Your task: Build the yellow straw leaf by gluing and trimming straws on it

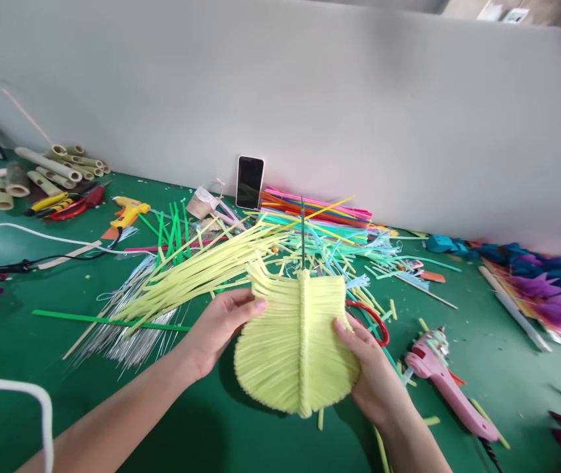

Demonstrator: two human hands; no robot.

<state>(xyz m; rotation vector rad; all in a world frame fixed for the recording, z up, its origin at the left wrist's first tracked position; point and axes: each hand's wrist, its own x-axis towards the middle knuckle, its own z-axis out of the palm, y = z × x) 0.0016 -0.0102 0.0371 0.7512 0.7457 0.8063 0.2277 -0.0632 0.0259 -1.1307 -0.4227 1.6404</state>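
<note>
Between my two hands is a pale yellow leaf [275, 355] built from pipe cleaners, with a thick ridge down its middle and a thin dark stem pointing away from me. My left hand [219, 328] pinches its left edge between thumb and fingers. The right edge is gripped by my right hand [366, 361], thumb on top and the fingers mostly hidden beneath. Beyond the leaf lies a bundle of loose yellow pipe cleaners [196, 276]. Red-handled scissors [381, 325] rest partly hidden behind the right side of the leaf.
A pink glue gun [450, 387] lies at the right, a yellow glue gun [129, 211] at the left. Silver wires [127, 338] spread under the yellow bundle. A phone [249, 182] leans on the wall. Bamboo tubes [54, 167] and purple flowers [556, 299] sit at opposite sides.
</note>
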